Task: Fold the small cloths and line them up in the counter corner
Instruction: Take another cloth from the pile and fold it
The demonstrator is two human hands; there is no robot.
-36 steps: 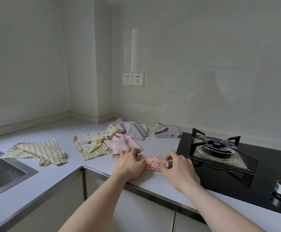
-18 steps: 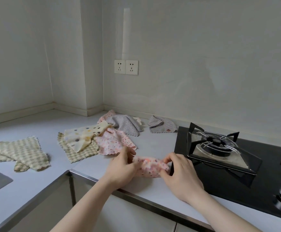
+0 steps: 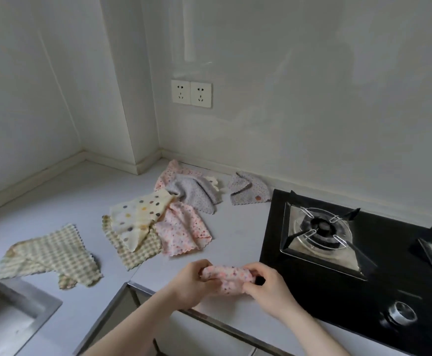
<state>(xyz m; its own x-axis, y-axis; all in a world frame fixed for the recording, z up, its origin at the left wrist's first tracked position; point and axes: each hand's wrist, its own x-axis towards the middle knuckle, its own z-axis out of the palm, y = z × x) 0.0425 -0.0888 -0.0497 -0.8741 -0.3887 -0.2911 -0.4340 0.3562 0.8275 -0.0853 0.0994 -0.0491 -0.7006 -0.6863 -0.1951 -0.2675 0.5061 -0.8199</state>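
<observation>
A small pink floral cloth [image 3: 226, 277], bunched into a short roll, is held just above the counter's front edge. My left hand [image 3: 190, 286] grips its left end and my right hand [image 3: 267, 289] grips its right end. Behind it lie loose cloths: a pink floral one [image 3: 181, 232], a cream dotted one [image 3: 139, 214] on a green checked one [image 3: 132, 249], a grey one [image 3: 194, 194] over another pink one [image 3: 170, 173], and a grey dotted one [image 3: 248, 190] near the wall. A green checked cloth [image 3: 48, 255] lies crumpled at the left.
A black gas hob [image 3: 364, 301] with a burner [image 3: 321, 228] and a knob [image 3: 401, 313] fills the right side, close to my right hand. A steel sink [image 3: 42, 304] sits at the lower left. The counter corner [image 3: 86, 155] lies behind a wall column [image 3: 132, 124], with two sockets [image 3: 191, 93] above.
Both hands lifted the pink cloth off the counter and gathered it into a tighter bundle, moving closer together. The camera tilted down and nearer to the counter.
</observation>
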